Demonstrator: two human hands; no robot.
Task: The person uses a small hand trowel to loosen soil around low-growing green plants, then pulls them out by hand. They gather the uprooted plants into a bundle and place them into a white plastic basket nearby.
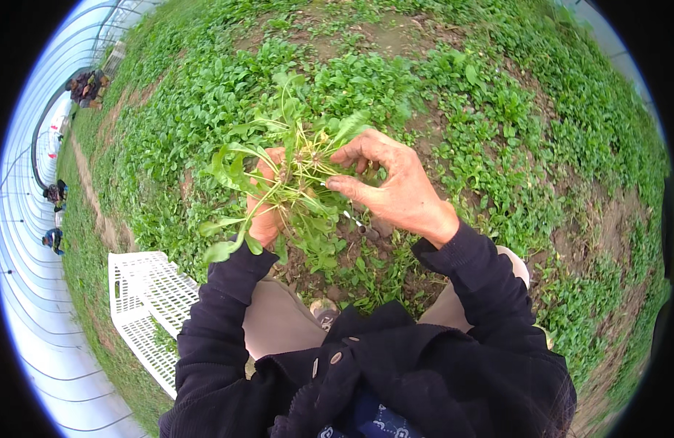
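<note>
My left hand [265, 205] is closed around a bunch of uprooted leafy greens [301, 164], held above the ground with the pale stem bases facing up. Leaves spill out on both sides and cover part of the fingers. At the right side of the bunch is my right hand [400, 183], its thumb and forefinger apart close to the stems and its other fingers curled. Below that thumb shows a slim tool [361, 225] with a whitish shaft and a dark tubular end; what it rests on is unclear.
A white slatted plastic crate [145, 323] with some greens inside stands on my left. Low leafy plants [205, 104] and patches of bare soil [391, 38] surround me. Several people [88, 87] are far left, beneath the hooped plastic cover [36, 306] of a tunnel greenhouse. My shoe [324, 315] shows below.
</note>
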